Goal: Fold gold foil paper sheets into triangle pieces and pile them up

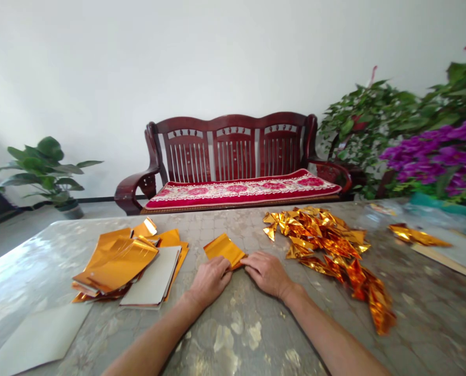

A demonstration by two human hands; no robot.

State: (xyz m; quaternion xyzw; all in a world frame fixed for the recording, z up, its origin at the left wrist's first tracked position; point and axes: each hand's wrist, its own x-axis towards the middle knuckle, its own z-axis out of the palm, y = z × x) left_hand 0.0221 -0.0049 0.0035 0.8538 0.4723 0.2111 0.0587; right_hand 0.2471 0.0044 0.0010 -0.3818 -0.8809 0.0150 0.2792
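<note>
A small sheet of gold foil paper point(224, 248), partly folded, lies on the table between my two hands. My left hand point(212, 279) presses on its near left edge with the fingers bent together. At its near right corner, my right hand point(265, 270) pinches the paper between thumb and fingers. To the left sits a loose stack of gold foil paper point(117, 256), with some sheets turned pale side up point(152, 277). A heap of folded gold foil pieces point(323, 235) spreads over the table on the right, trailing toward me.
The patterned table point(241, 334) fills the foreground. A pale sheet point(41, 334) lies at the near left. Clear plastic point(382, 213) and a pale board point(460, 250) are at the right. Beyond stand a wooden bench point(233, 151), a potted plant point(50, 172) and purple flowers point(437, 151).
</note>
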